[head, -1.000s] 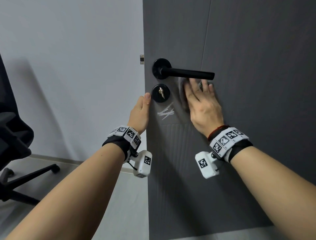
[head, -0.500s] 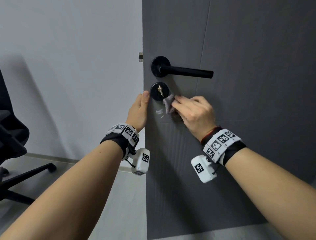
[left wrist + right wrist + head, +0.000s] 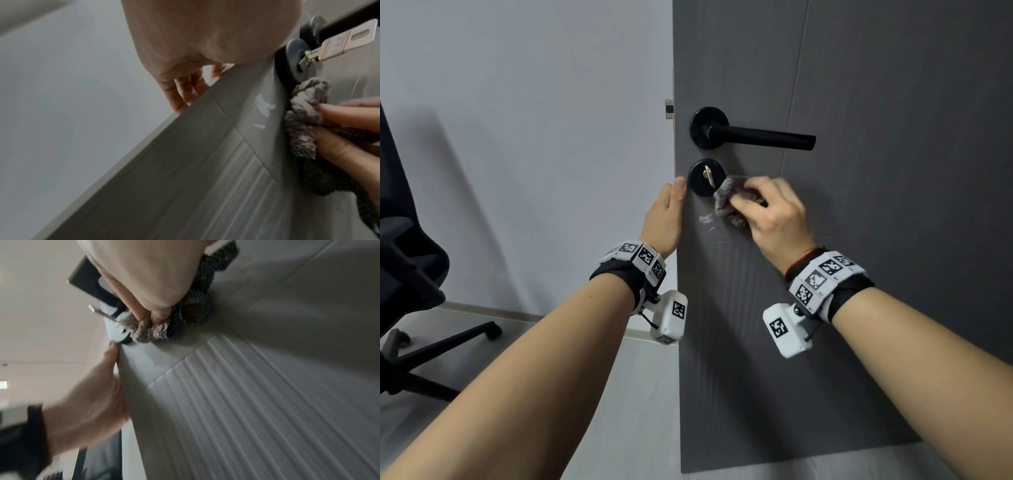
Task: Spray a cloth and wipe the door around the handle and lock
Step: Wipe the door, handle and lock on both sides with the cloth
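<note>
Now the right hand clamps curled fingers on a bunched grey cloth, pressing it to the door at the lower right rim of the lock, which has a key in it, below the handle; the left hand pinches the door's edge, thumb in front, fingers behind

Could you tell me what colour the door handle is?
The door handle is black, clearest in the head view.
</note>
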